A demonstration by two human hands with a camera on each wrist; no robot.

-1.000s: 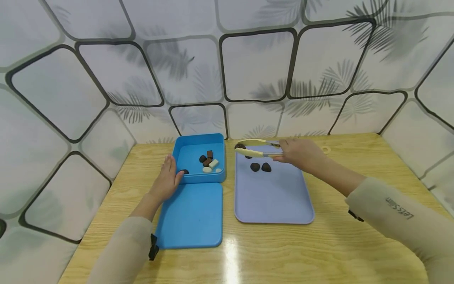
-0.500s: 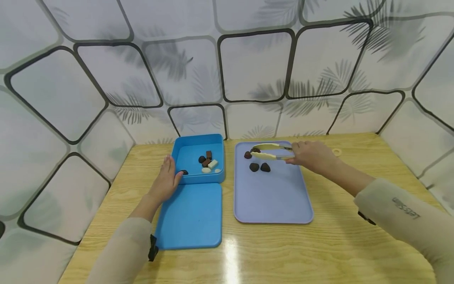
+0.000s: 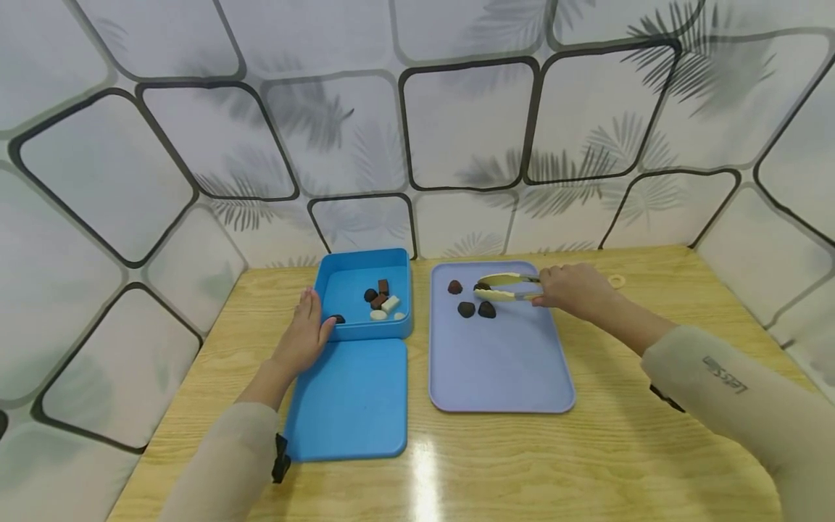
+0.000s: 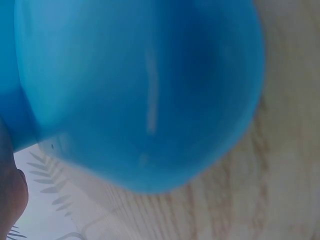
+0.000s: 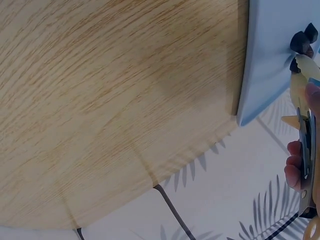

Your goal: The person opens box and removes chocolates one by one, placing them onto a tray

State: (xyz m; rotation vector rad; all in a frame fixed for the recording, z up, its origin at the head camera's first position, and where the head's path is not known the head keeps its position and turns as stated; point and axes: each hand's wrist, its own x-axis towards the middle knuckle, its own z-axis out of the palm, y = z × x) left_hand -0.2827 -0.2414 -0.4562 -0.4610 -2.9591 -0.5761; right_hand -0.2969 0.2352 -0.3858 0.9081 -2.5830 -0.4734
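Note:
My right hand (image 3: 572,291) grips yellow-tipped tongs (image 3: 501,295) over the far part of a lilac tray (image 3: 502,370). Between the tong tips is a dark chocolate (image 3: 482,286); whether it touches the tray, I cannot tell. A reddish-brown chocolate (image 3: 454,287) lies to its left, with two dark chocolates (image 3: 486,310) nearer me. My left hand (image 3: 301,333) rests against the near left corner of a blue box (image 3: 365,332), fingers extended along its side and thumb at the near rim. Inside are several brown and white chocolates (image 3: 391,304), with a dark one beside the thumb.
A flat blue lid (image 3: 349,402) lies directly in front of the box. The yellow ring end (image 3: 616,281) of the tongs shows behind the right hand. Patterned fabric walls (image 3: 470,123) enclose the wooden table (image 3: 483,464) at the back and sides.
My right hand has carried the tongs and dark chocolate rightward from the tray's left edge, then slightly toward me, uncovering the reddish-brown chocolate. My left hand has stayed at the box.

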